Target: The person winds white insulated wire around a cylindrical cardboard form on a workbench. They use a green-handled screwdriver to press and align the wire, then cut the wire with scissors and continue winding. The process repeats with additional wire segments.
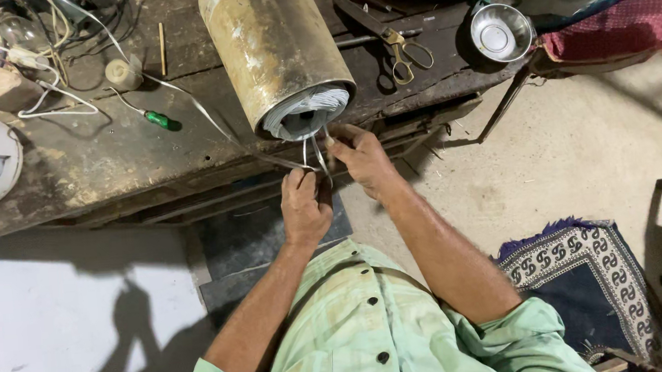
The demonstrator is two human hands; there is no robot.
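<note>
both hands pinched on thin wire strands [314,149] at drum mouth [305,111]: left hand [305,204] anchoring, right hand [360,154] drawing straight, evenly.

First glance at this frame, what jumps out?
The big rusty metal cylinder lying on the worn workbench, its open end packed with pale coiled strip. Just below it, the left hand and right hand pinch thin strands pulled from that coil. Up right, a shiny steel bowl sits beside brass-handled scissors.
</note>
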